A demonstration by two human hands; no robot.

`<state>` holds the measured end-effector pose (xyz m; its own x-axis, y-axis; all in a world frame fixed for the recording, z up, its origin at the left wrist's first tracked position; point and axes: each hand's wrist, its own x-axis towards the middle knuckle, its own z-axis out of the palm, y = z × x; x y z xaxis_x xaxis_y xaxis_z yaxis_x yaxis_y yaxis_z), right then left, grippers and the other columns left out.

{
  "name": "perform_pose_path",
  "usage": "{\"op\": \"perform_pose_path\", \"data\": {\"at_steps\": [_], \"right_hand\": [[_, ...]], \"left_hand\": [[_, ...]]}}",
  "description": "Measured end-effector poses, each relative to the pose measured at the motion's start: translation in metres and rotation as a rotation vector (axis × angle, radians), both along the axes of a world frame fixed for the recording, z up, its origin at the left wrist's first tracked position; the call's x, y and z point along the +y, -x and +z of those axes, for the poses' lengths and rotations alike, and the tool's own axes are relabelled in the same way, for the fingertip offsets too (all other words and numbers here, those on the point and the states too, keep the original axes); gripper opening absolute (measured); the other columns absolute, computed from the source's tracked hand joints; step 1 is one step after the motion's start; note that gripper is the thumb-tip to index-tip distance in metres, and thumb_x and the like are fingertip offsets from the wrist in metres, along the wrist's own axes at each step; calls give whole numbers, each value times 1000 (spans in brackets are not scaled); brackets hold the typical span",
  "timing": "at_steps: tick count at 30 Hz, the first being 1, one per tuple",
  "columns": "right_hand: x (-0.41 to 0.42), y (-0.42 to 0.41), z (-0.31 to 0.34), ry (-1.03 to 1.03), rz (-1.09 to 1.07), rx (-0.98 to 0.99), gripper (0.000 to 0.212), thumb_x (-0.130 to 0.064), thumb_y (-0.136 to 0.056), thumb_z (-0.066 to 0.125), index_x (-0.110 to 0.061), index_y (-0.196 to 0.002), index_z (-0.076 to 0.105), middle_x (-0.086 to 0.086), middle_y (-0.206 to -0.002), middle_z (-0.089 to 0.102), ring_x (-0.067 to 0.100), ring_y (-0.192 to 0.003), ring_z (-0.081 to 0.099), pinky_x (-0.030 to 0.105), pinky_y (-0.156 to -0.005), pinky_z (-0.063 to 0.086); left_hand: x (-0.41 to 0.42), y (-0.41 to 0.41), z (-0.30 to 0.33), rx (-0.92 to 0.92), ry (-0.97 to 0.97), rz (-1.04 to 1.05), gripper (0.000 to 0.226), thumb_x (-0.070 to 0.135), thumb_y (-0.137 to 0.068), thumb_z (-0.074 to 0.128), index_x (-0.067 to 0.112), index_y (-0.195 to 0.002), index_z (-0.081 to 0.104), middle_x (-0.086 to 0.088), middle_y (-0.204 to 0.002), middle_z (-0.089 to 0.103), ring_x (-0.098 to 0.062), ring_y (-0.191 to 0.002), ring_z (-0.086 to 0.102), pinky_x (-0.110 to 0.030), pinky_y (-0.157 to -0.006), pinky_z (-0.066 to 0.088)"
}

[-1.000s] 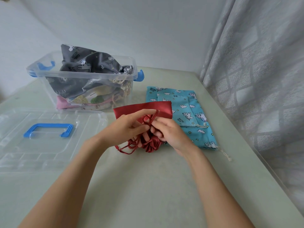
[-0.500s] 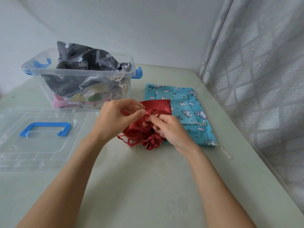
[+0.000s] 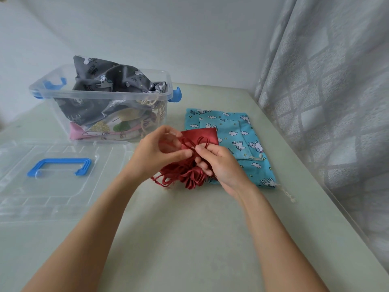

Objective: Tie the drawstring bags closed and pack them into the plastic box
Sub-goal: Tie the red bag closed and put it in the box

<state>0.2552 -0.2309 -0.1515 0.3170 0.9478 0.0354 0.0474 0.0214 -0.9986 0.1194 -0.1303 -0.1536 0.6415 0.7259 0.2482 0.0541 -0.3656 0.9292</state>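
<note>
Right then, both hands were busy with the red cord [image 3: 192,144]. The left hand [image 3: 156,153] pinched it between thumb and fingers, and the right hand [image 3: 219,163] pinched it too, with two loops sticking up between them. The cord belonged to the red bag [image 3: 203,135], which lay on the table [image 3: 189,239] with its top bunched up under the hands. Just beside it lay the blue bags [image 3: 242,142], flat. Farther back stood the plastic box [image 3: 105,98], with a grey bag [image 3: 109,83] poking out. Its lid [image 3: 52,186] lay on the left.
</note>
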Motion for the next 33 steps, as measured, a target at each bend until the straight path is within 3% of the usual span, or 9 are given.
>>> {"op": "perform_pose_path", "data": {"at_steps": [4,10,15,20,23,27,29,31,33], "right_hand": [[-1,-4,-1,-34,25,46,20,-12,-96,49,-1,-91,66,-2,-63,54,4,-49,42,14,-43,35],[-2,-4,1,-28,73,140,22,-13,-95,50,-8,-83,68,0,-62,52,5,-50,40,15,-42,33],[-2,-7,2,-4,88,250,22,-20,-93,52,-10,-79,66,0,-59,47,6,-48,40,15,-40,31],[-3,-10,-1,-82,13,21,9,-5,-83,65,-10,-80,71,-3,-64,61,6,-56,52,15,-44,40],[-2,-10,-4,-135,-72,-161,14,0,-80,68,-14,-81,72,-8,-75,70,11,-63,59,18,-48,47],[1,-6,-10,-276,-189,-433,14,2,-77,71,-10,-85,72,-5,-84,71,2,-79,67,12,-73,49],[2,-5,-11,-340,-234,-530,14,2,-76,72,-9,-85,72,-3,-83,71,2,-81,66,11,-77,48],[2,-5,-12,-376,-259,-590,14,1,-76,72,-10,-84,72,-2,-84,71,4,-82,66,14,-78,49],[2,-5,-12,-408,-250,-625,12,-1,-76,73,-9,-84,72,-2,-84,71,5,-83,66,18,-79,50]], "left_hand": [[-1,-4,-7,113,7,-44,48,30,-52,81,12,-91,57,-1,-84,71,-9,-73,68,-18,-69,53],[-5,-8,-11,96,-78,-99,27,9,-68,80,3,-87,62,3,-72,70,-6,-68,68,-16,-68,52],[-4,-4,-6,27,90,-188,14,3,-77,71,11,-85,63,7,-65,67,-3,-63,62,-11,-62,46],[-3,-2,-6,67,164,-207,9,6,-87,60,13,-85,64,5,-70,65,-4,-62,59,-12,-59,44],[-3,-3,-6,92,184,-201,11,9,-90,55,14,-84,62,8,-68,64,-3,-61,58,-13,-59,43],[-2,-2,-9,86,221,-192,12,13,-89,58,16,-79,63,7,-71,64,-8,-68,60,-23,-71,45],[-1,-3,-9,59,264,-180,16,17,-91,56,19,-80,67,7,-72,66,-9,-70,60,-25,-73,46],[-1,-4,-9,28,305,-137,21,20,-93,51,22,-86,70,10,-73,68,-8,-71,63,-23,-73,48],[-1,-3,-8,26,292,-155,21,23,-94,50,22,-88,70,14,-66,66,-2,-63,60,-14,-62,46]]}}
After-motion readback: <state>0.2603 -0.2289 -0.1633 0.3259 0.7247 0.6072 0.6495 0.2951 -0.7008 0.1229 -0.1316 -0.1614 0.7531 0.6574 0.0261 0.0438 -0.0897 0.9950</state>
